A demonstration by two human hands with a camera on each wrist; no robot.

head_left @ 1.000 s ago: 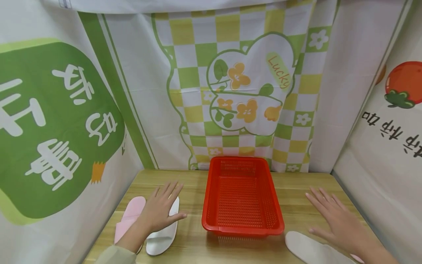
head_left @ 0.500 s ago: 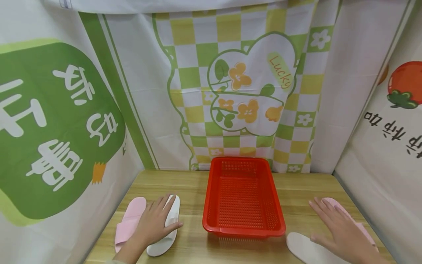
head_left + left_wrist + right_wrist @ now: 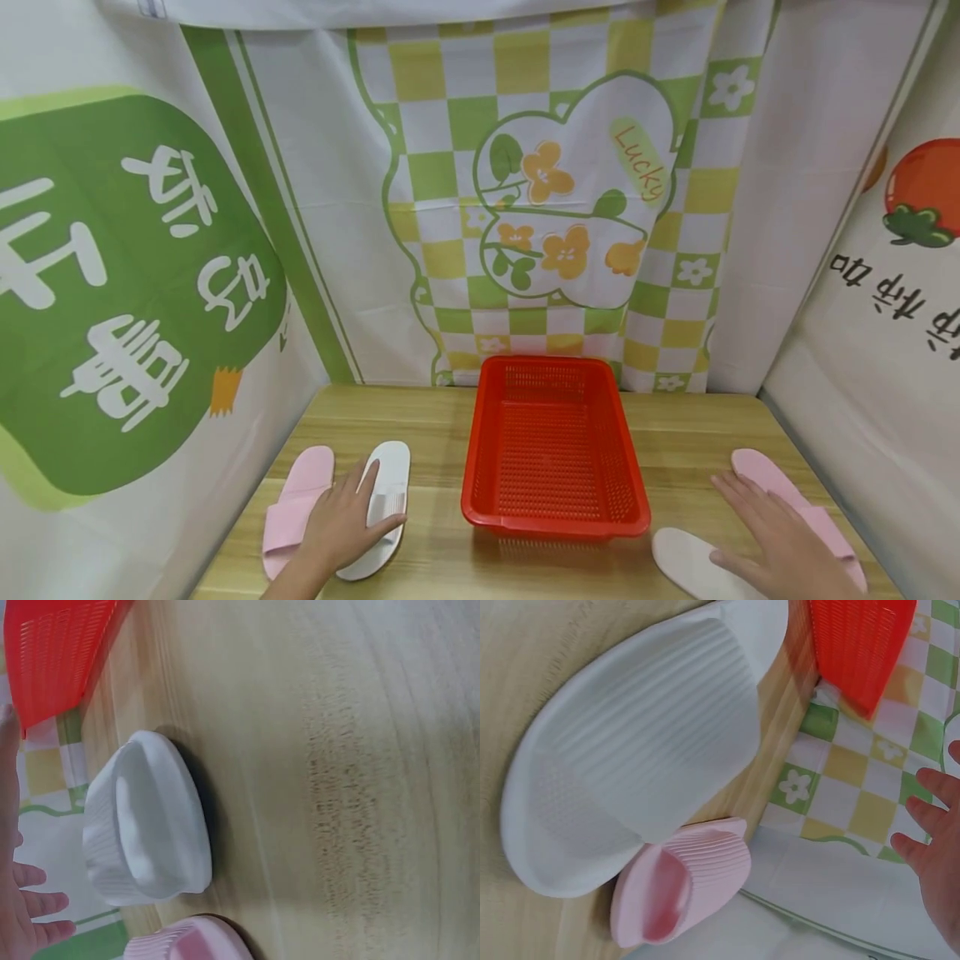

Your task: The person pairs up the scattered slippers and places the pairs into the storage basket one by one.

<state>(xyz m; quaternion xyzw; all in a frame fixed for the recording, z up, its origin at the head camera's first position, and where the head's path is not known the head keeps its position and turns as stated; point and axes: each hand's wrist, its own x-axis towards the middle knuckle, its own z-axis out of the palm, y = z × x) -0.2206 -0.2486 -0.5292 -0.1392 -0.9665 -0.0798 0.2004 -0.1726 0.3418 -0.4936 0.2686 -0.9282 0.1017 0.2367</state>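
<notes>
My left hand [image 3: 339,521] has its fingers spread over the gap between a pink slipper [image 3: 309,475] and a white slipper [image 3: 392,468]. In the left wrist view the hand [image 3: 19,915] is apart from the white slipper [image 3: 176,817] and holds nothing. Over on the right, my right hand [image 3: 783,542] is stretched out above another white slipper [image 3: 684,560] and another pink slipper [image 3: 768,473], partly covering both. The right wrist view has its fingers [image 3: 924,814] straight and away from the white slipper [image 3: 652,727] and the pink slipper [image 3: 705,874].
A red perforated plastic basket [image 3: 555,527] with nothing in it stands between the two sides on the wood-grain table [image 3: 420,417]. Printed cloth walls [image 3: 322,167] enclose the table at the left, back and right.
Both hands have drawn back toward the person, the right one also shifting rightward. More of the left white slipper and the right pink slipper shows. Slippers and basket have stayed put.
</notes>
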